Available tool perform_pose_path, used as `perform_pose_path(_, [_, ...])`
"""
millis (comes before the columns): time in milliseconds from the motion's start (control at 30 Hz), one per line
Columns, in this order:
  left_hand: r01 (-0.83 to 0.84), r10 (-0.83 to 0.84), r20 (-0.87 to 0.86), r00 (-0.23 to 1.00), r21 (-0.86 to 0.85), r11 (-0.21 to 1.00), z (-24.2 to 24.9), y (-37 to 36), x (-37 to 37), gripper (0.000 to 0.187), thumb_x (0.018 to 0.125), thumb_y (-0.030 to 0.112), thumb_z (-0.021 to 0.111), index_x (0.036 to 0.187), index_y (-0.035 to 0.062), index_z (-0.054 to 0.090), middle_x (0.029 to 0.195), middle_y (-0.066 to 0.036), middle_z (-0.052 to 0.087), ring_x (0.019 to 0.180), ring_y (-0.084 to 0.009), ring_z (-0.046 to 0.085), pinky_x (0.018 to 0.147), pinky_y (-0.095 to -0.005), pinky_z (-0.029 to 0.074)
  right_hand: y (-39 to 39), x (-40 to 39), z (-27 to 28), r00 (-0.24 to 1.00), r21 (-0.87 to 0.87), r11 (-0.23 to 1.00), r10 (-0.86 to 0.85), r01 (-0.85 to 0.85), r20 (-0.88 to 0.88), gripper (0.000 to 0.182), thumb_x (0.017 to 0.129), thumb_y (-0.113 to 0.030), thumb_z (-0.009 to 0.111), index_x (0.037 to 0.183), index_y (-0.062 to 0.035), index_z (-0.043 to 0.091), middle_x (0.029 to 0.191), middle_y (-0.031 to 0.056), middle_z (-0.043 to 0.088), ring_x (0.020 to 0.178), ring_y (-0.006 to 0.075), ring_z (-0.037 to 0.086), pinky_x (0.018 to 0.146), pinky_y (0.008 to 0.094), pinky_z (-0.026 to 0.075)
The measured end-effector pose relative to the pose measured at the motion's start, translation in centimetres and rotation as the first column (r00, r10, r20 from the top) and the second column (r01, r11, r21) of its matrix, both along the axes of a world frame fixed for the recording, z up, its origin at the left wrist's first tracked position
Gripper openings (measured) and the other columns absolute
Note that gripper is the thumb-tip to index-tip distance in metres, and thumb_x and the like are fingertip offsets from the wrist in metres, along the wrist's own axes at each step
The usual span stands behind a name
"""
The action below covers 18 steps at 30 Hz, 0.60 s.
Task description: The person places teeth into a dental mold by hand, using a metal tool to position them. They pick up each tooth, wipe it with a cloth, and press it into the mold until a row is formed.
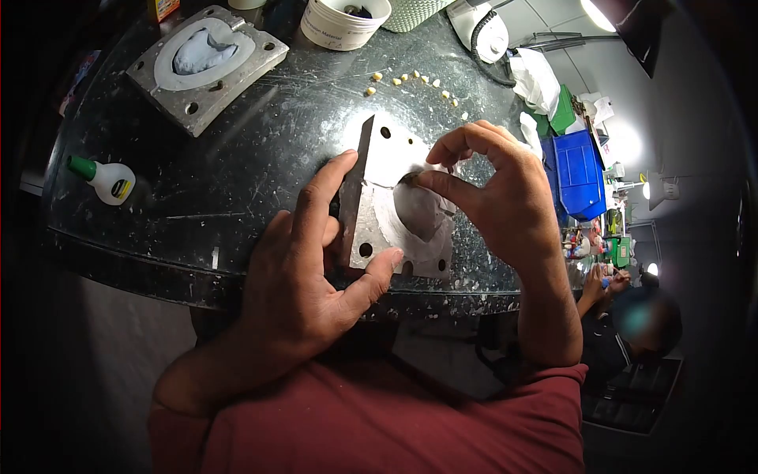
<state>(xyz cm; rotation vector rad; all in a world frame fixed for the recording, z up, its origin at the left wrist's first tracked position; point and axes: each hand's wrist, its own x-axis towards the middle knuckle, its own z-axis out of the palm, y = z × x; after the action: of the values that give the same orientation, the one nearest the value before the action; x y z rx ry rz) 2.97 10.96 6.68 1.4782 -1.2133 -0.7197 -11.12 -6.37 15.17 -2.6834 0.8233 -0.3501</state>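
Observation:
A metal dental flask half [365, 225] with holes in its corners stands near the table's front edge, pale plaster around a smooth grey hollow inside it. My left hand [304, 268] holds it at the side, index finger along its left edge and thumb on its near edge. Over the hollow's upper rim, my right hand [497, 186] is closed in a pinch. Something small and dark shows at those fingertips, too hidden to name. Beyond the flask lie several small yellowish tooth-like pieces [405, 77].
Another flask half [237, 75] with plaster lies at the back left. A white bottle with green cap [116, 183] lies at left. A white tub [335, 28] stands behind. Blue bin [580, 174] and green containers are at right, where another person [632, 328] sits.

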Motion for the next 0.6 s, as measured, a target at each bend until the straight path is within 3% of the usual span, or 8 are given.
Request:
perform_pose_path(67, [0.000, 0.000, 0.002, 1.000, -0.003, 1.000, 0.1, 0.0, 0.1, 0.085, 0.090, 0.011, 0.077, 0.157, 0.0001, 0.027, 0.085, -0.011, 0.071, 0.085, -0.0125, 0.065, 0.084, -0.0281, 0.051, -0.1, 0.1, 0.4, 0.999, -0.063, 0.997, 0.048, -0.050, -0.024, 0.022, 0.080, -0.016, 0.083, 0.094, -0.0057, 0.072, 0.089, 0.0062, 0.071, 0.095, 0.0256, 0.068, 0.084, 0.0378, 0.053])
perform_pose_path(267, [-0.005, 0.006, -0.034, 0.999, 0.047, 0.999, 0.5, 0.0, 0.2, 0.083, 0.089, 0.011, 0.077, 0.157, 0.0019, 0.030, 0.087, -0.011, 0.071, 0.085, -0.0140, 0.064, 0.085, -0.0282, 0.050, -0.8, 0.1, 0.6, 0.996, -0.013, 0.997, 0.072, -0.073, -0.060, 0.022, 0.081, -0.019, 0.083, 0.097, -0.0076, 0.073, 0.093, 0.0078, 0.073, 0.088, 0.0288, 0.072, 0.079, 0.0380, 0.056])
perform_pose_path(467, [-0.016, 0.011, 0.139, 0.990, 0.031, 0.999, 0.2, -0.2, 0.4, 0.072, 0.090, 0.010, 0.076, 0.153, 0.0001, 0.043, 0.095, -0.013, 0.068, 0.090, -0.0147, 0.066, 0.084, -0.0301, 0.052, -1.6, -0.2, 0.7, 0.973, -0.046, 0.976, 0.206, -0.212, -0.108, 0.013, 0.084, -0.019, 0.080, 0.090, -0.0091, 0.075, 0.092, 0.0054, 0.074, 0.083, 0.0251, 0.073, 0.075, 0.0361, 0.057])
perform_pose_path(533, [-0.008, 0.007, -0.021, 1.000, -0.044, 0.999, -0.3, -0.5, 0.3, 0.070, 0.091, 0.009, 0.074, 0.153, -0.0011, 0.043, 0.098, -0.012, 0.067, 0.091, -0.0124, 0.065, 0.082, -0.0288, 0.053, -1.7, -0.4, 0.6, 0.972, -0.046, 0.974, 0.216, -0.221, -0.096, 0.011, 0.084, -0.018, 0.080, 0.090, -0.0090, 0.076, 0.093, 0.0048, 0.075, 0.083, 0.0243, 0.073, 0.075, 0.0357, 0.057])
perform_pose_path(600, [0.002, -0.002, -0.045, 0.999, -0.015, 1.000, -0.1, -0.5, 0.4, 0.070, 0.091, 0.008, 0.074, 0.153, -0.0016, 0.043, 0.100, -0.012, 0.067, 0.091, -0.0117, 0.065, 0.082, -0.0277, 0.053, -1.8, -0.7, 0.2, 0.971, -0.048, 0.972, 0.225, -0.230, -0.084, 0.010, 0.084, -0.016, 0.080, 0.089, -0.0088, 0.076, 0.094, 0.0042, 0.075, 0.083, 0.0236, 0.073, 0.074, 0.0354, 0.057])
